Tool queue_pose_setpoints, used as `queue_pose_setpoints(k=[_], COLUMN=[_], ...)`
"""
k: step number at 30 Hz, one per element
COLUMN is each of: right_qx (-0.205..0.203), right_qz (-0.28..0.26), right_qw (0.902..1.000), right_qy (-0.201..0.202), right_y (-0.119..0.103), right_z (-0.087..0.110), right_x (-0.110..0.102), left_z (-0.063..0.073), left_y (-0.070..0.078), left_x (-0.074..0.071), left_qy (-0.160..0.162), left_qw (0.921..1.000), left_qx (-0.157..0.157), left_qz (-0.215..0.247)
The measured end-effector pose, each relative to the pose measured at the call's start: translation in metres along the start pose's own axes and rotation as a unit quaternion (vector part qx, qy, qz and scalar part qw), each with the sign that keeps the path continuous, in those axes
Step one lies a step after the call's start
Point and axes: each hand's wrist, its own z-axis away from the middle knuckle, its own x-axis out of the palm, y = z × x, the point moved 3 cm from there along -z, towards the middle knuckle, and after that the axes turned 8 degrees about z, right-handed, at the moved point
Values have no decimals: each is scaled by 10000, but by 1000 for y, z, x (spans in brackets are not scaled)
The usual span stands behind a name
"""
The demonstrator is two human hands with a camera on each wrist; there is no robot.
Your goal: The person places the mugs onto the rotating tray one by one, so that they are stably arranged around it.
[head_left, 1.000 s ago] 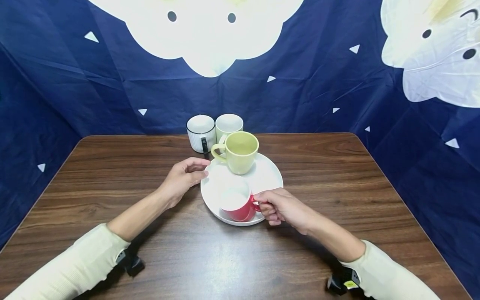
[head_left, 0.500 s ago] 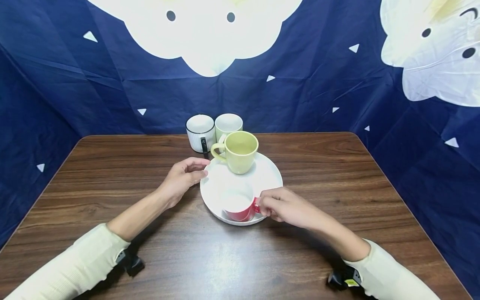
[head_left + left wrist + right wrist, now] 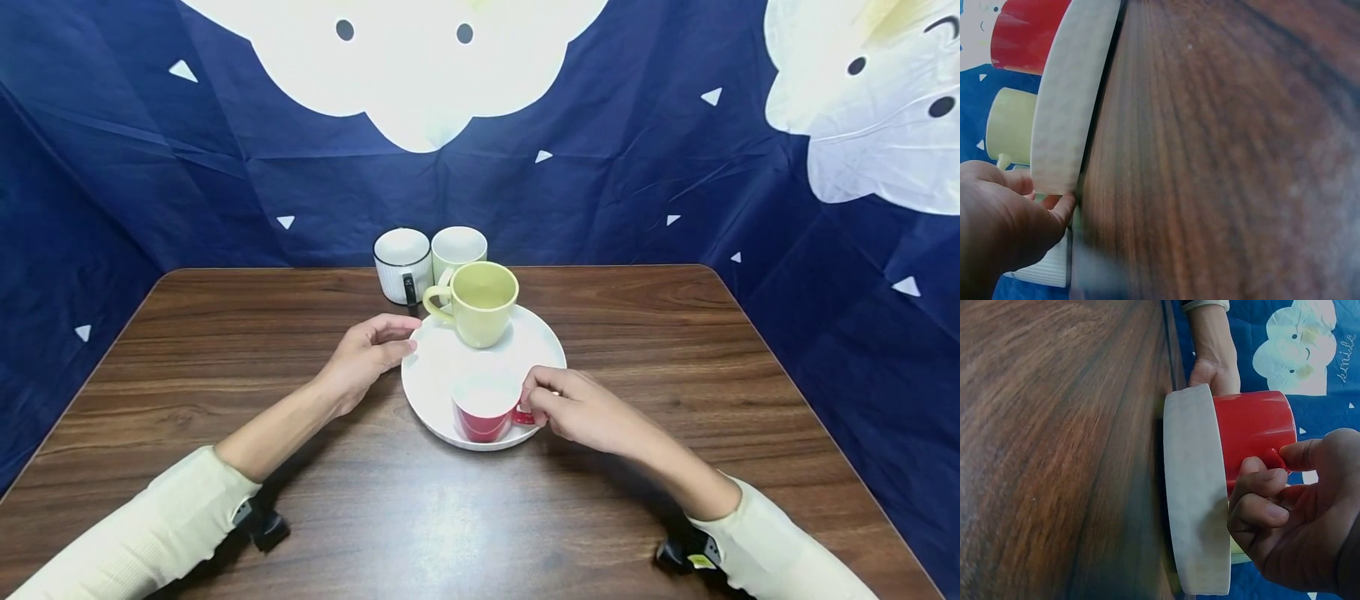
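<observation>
A red mug [image 3: 483, 425] with a white inside stands upright at the near side of a round white plate [image 3: 431, 375]. My right hand [image 3: 577, 408] pinches its handle, thumb above and fingers curled below, as the right wrist view shows. At the plate's left rim, my left hand [image 3: 367, 358] holds the edge between thumb and fingers; in the left wrist view the fingertips [image 3: 1066, 205] reach its lower side. A yellow-green mug [image 3: 483, 325] sits on the far part of the plate, its handle pointing left.
Behind the plate stand a white ribbed mug [image 3: 397, 279] with a black rim and handle and a pale green mug [image 3: 459, 250], side by side. The wooden table [image 3: 300, 508] ends at a dark blue cloth backdrop [image 3: 615, 200] with cloud prints.
The red mug has shifted slightly right on the plate and straightened from a tilt, its handle still in my right hand. My left hand stays at the plate's rim.
</observation>
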Motion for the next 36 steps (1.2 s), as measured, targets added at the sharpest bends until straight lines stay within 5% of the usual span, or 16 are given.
queue_pose_setpoints(k=[12, 19, 29, 36], right_qx=[31, -17, 169, 549], right_qz=[-146, -494, -669, -634], right_qw=[9999, 9979, 9909, 9882], right_qy=[-83, 417, 1158, 1281], right_y=[4, 10, 25, 36], right_z=[3, 4, 4, 2], right_x=[-3, -11, -27, -30], left_z=[-3, -5, -11, -20], left_y=[-1, 0, 8, 14], left_x=[-2, -3, -12, -17], left_qy=[-108, -115, 323, 493], left_qw=[9998, 9997, 9987, 9981], left_qx=[-133, -175, 5, 28], left_qz=[87, 122, 402, 367])
